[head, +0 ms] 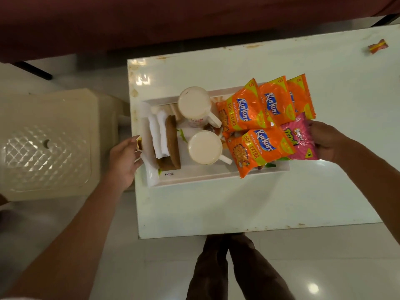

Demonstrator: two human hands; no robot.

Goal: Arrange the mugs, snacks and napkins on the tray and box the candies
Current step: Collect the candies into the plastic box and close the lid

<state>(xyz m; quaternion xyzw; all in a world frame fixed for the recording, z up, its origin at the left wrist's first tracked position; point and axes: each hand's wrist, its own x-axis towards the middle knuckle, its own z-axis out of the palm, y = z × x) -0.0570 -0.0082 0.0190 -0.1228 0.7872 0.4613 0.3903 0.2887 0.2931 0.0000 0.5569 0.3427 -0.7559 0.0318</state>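
1. Your left hand (124, 163) is gripping the tray (194, 180) at its left rim.
2. Your right hand (329, 140), half-closed, is pinching the pink snack packet (302, 137) on the tray's right end; be seating it flat.

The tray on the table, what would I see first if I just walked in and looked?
The bright orange snack packets piled on the right end of the white tray jump out first, with one pink packet by the right hand. Next come two pale mugs in the middle, and folded napkins on the left by the left hand. A lone candy lies in the table's far right corner.
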